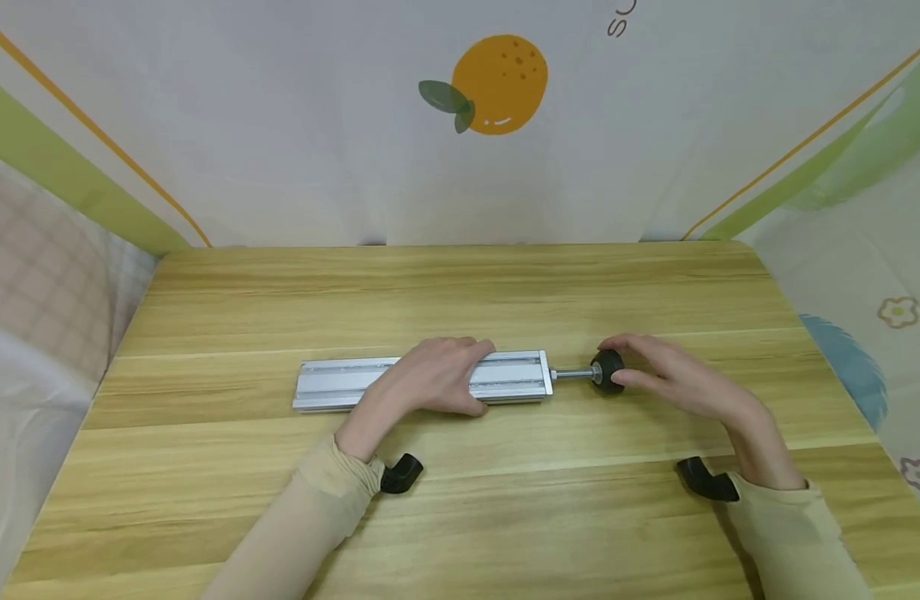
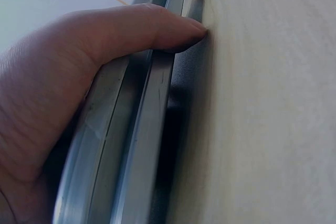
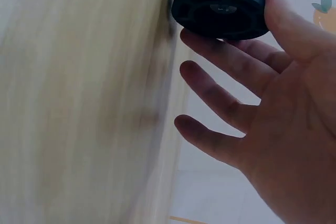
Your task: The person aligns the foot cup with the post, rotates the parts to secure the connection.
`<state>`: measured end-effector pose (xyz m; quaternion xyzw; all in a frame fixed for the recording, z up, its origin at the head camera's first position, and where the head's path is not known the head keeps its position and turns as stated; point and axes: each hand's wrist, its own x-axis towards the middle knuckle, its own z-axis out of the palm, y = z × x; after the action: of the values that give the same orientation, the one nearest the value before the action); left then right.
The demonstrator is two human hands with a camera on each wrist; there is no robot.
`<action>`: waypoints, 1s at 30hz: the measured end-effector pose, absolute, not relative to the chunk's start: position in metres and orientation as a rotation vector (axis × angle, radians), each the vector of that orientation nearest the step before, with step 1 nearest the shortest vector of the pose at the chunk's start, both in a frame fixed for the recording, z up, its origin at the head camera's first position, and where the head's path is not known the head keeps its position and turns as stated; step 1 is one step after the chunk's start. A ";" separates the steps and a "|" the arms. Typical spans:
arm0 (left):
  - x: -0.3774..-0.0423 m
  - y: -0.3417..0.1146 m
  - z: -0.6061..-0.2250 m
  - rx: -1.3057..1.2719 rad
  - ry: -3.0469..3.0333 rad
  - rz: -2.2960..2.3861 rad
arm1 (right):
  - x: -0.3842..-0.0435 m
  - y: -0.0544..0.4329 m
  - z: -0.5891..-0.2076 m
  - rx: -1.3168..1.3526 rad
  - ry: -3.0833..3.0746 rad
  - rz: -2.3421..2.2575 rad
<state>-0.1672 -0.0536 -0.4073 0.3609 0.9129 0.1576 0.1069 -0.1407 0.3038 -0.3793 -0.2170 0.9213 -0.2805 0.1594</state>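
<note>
A silver aluminium profile (image 1: 332,385) lies lengthwise on the table, grooves running along it and a flat plate (image 1: 546,372) on its right end. From that end a threaded rod (image 1: 574,373) sticks out to a round black levelling foot (image 1: 608,372). My left hand (image 1: 430,375) grips across the profile's middle; in the left wrist view the thumb (image 2: 131,31) bends over the profile's side (image 2: 152,135). With thumb and forefinger my right hand (image 1: 685,379) pinches the foot's rim. The right wrist view shows the hollow ribbed underside of the foot (image 3: 220,11), other fingers spread below.
Both things are on a wood-grain table (image 1: 475,292). A black curved piece (image 1: 402,474) projects from the left cuff, another black piece (image 1: 707,481) from the right. Behind the table's far edge hangs a pale printed cloth (image 1: 280,125) with an orange on it.
</note>
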 end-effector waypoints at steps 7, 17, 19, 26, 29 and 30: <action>-0.167 -0.055 -0.409 1.060 2.683 0.465 | -0.141 0.304 -0.379 -0.588 2.613 -0.758; -0.166 -0.055 -0.412 1.054 2.685 0.468 | -0.141 0.300 -0.382 -0.585 2.652 -0.840; -0.167 -0.054 -0.411 1.054 2.683 0.467 | -0.141 0.298 -0.384 -0.604 2.682 -0.857; -0.167 -0.054 -0.409 1.061 2.680 0.462 | -0.143 0.292 -0.392 -0.723 2.764 -0.801; -0.167 -0.054 -0.408 1.062 2.679 0.460 | -0.144 0.290 -0.394 -0.734 2.783 -0.791; -0.168 -0.054 -0.409 1.062 2.678 0.458 | -0.144 0.290 -0.393 -0.726 2.784 -0.795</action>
<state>-0.1676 -0.0542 -0.4085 0.3616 0.9123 0.1560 0.1119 -0.1437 0.2901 -0.3935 -0.2425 0.9298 -0.2656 0.0783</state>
